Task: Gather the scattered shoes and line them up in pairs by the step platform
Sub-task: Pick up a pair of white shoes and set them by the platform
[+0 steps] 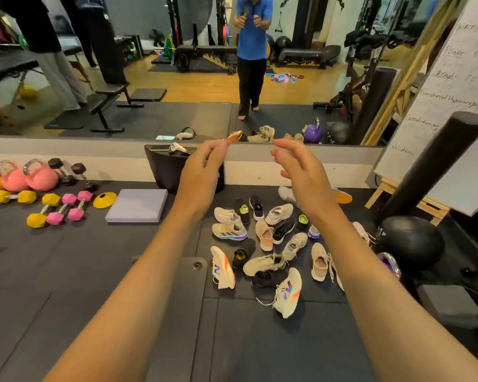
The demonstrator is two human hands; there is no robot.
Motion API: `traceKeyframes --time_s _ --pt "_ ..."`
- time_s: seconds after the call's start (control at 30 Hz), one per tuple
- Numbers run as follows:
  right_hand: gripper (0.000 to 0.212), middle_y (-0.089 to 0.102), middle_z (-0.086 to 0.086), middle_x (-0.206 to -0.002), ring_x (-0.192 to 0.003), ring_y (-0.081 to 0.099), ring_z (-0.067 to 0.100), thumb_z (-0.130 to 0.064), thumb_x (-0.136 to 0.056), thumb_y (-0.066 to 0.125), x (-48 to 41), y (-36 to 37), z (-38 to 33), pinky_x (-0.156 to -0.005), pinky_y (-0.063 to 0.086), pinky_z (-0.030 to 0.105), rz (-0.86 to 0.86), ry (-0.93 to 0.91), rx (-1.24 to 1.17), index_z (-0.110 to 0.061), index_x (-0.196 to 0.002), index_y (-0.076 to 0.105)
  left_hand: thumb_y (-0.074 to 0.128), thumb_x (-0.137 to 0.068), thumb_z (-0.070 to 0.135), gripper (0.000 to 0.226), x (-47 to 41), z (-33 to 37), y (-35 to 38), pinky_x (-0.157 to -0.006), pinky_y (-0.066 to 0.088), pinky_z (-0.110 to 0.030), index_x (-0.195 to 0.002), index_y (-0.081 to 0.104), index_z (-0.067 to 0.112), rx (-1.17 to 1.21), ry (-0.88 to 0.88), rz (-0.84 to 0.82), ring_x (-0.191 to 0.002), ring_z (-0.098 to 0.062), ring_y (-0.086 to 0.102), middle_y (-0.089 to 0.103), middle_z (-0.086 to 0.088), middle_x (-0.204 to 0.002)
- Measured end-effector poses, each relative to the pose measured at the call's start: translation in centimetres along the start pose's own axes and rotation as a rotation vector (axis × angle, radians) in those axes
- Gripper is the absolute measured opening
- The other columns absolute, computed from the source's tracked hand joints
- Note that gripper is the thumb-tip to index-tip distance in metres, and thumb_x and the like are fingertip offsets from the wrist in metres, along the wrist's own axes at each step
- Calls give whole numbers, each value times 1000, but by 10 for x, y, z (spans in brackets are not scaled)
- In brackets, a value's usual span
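Note:
Several shoes lie scattered on the dark mat (pixel 94 271) ahead of me. Among them are a white sneaker with an orange stripe (pixel 222 267), its match (pixel 287 292), a beige sneaker (pixel 264 263), a pink one (pixel 264 234), a black one (pixel 283 230) and a white one with a purple sole (pixel 228 231). My left hand (pixel 202 168) and my right hand (pixel 298 168) hover in the air above the pile, fingers loosely curled, holding nothing. A black step platform (pixel 163 172) stands against the wall behind the pile, partly hidden by my left hand.
A phone (pixel 159 147) and a controller (pixel 178 148) rest on the platform. A lilac foam pad (pixel 137 205), a yellow cone, dumbbells (pixel 55 210) and kettlebells (pixel 39 176) sit to the left. A black medicine ball (pixel 411 241), a foam roller and a whiteboard stand on the right. A mirror spans the wall.

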State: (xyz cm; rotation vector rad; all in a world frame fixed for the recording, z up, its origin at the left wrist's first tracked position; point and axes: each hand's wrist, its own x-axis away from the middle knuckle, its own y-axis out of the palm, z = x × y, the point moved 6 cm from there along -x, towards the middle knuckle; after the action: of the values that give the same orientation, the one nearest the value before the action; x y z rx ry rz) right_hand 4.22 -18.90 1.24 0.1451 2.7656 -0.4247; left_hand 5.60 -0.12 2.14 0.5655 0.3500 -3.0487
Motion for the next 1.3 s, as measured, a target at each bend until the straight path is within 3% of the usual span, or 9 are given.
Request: traceKeyframes --time_s 0.4,0.57,0.7,0.87,1.0,1.17,1.3 --pt "38 59 -5 -126 -117 53 6 -39 -95 47 -177 60 124 -96 46 31 39 211 30 -24 -130 53 40 -100 38 20 -194 -149 23 -92 47 -36 -109 56 31 -27 -138 -148 -100 -5 54 58 15 -101" --pt "32 60 -5 -123 -114 54 8 -36 -97 48 -262 68 198 -99 47 37 78 272 46 -26 -126 56 38 -101 37 29 -272 -222 52 -96 47 -38 -119 56 23 -55 -196 -191 -104 -8 55 59 11 -108" --pt "33 62 -10 -119 -112 56 2 -40 -93 49 -327 72 255 -98 48 35 80 337 24 -27 -122 58 39 -98 43 29 -336 -277 80 -95 47 -40 -116 58 28 -65 -274 -216 -102 -6 56 59 17 -103" --pt "35 64 -14 -112 -108 58 2 -44 -88 52 -386 87 333 -97 48 39 85 435 10 -29 -118 61 41 -88 52 29 -401 -354 100 -89 49 -44 -101 61 35 -45 -395 -212 -99 -20 59 63 5 -99" --pt "36 65 -7 -113 -110 60 7 -44 -86 50 -417 102 401 -98 47 44 170 524 33 -26 -114 62 42 -97 42 22 -442 -434 114 -92 49 -47 -100 60 31 -57 -476 -213 -96 -17 59 62 7 -96" --pt "21 69 -6 -105 -101 63 9 -43 -87 47 -424 118 510 -93 50 46 330 608 42 -38 -100 63 41 -96 48 28 -457 -558 147 -93 49 -42 -103 62 33 -59 -521 -254 -97 -3 59 63 17 -97" --pt "16 70 -5 -99 -96 65 14 -37 -93 47 -419 141 624 -93 50 47 388 646 30 -35 -98 62 40 -93 53 33 -450 -671 183 -91 50 -41 -102 63 32 -62 -558 -266 -97 -5 60 64 15 -97"
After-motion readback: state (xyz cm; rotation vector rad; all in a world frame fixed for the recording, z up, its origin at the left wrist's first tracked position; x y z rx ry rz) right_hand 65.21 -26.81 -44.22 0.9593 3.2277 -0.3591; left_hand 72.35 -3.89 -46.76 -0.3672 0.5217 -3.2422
